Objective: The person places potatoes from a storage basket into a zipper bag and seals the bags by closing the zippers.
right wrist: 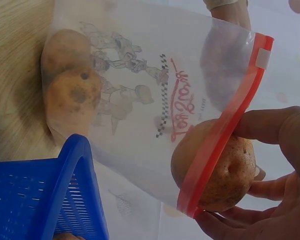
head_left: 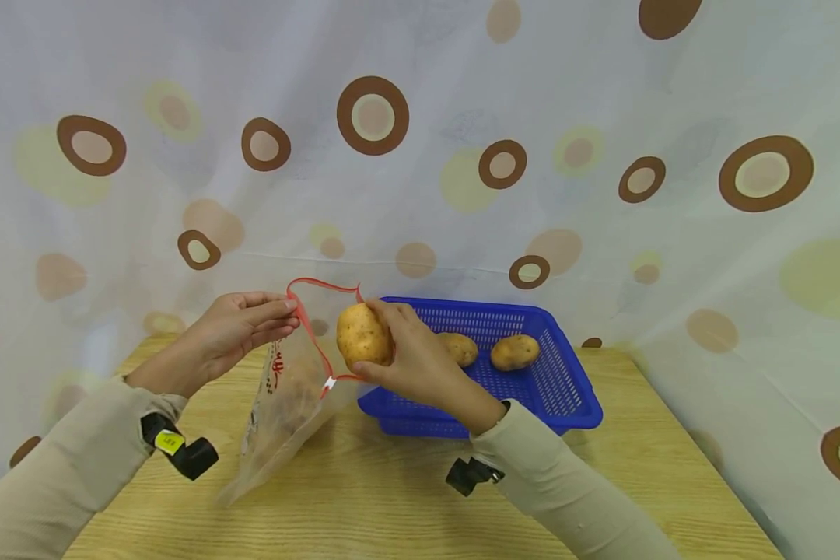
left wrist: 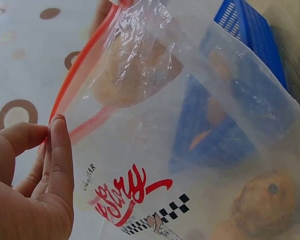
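Note:
My left hand (head_left: 241,330) pinches the red-edged rim of a clear zip bag (left wrist: 140,140) between thumb and fingers, and the bag's mouth stands apart. In my right hand (head_left: 427,362) is a potato (head_left: 364,337), gripped by thumb and fingers at the bag's mouth. The right wrist view shows that potato partly behind the red zip strip (right wrist: 225,125), which has a white slider (right wrist: 263,58). Potatoes (right wrist: 72,95) lie at the bottom of the bag, seen hazily through its printed plastic.
A blue perforated basket (head_left: 563,369) stands on the wooden table (head_left: 406,498), right of the bag. Inside it are a potato (head_left: 515,352) and another potato (head_left: 462,349) partly behind my right hand. A patterned curtain (head_left: 420,187) hangs behind the table.

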Available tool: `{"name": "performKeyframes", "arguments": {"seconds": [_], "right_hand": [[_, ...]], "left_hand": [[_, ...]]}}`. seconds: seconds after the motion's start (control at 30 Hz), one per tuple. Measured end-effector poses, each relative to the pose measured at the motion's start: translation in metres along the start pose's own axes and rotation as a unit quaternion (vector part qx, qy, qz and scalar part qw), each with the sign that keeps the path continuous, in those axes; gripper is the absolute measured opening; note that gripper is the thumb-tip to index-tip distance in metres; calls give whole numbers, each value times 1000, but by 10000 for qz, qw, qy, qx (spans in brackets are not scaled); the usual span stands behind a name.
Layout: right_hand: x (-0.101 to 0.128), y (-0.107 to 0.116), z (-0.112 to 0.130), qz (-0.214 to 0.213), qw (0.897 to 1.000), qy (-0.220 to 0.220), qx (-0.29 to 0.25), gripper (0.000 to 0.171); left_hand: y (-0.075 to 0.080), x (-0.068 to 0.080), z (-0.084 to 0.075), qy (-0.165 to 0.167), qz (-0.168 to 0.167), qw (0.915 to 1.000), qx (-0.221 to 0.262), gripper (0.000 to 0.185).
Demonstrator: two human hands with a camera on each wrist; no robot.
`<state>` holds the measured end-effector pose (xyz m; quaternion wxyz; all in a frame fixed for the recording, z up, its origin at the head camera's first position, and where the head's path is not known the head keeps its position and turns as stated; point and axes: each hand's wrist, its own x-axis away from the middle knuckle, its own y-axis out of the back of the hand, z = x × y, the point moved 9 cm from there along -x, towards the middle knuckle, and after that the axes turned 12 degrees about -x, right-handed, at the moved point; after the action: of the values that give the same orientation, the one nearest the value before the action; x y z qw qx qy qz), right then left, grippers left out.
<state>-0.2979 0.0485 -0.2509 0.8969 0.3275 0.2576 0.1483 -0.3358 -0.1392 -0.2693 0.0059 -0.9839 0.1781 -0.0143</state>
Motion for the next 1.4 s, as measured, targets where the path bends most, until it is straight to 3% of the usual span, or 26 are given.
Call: {"name": "performKeyframes", "arguments": {"seconds": [0.83, 1.13, 1.4], "right_hand": [[1, 0, -8, 228, 9992, -265, 187, 76], [-1, 25, -28, 109, 9982, -558, 169, 72], [-8, 53, -68, -10, 9954, -918, 280, 69]], "left_hand": [[-3, -2, -1, -31, 56, 10000, 41, 5], [0, 0, -2, -40, -54, 9999, 79, 6], [1, 0, -2, -13, -90, 9999, 92, 5]]}}
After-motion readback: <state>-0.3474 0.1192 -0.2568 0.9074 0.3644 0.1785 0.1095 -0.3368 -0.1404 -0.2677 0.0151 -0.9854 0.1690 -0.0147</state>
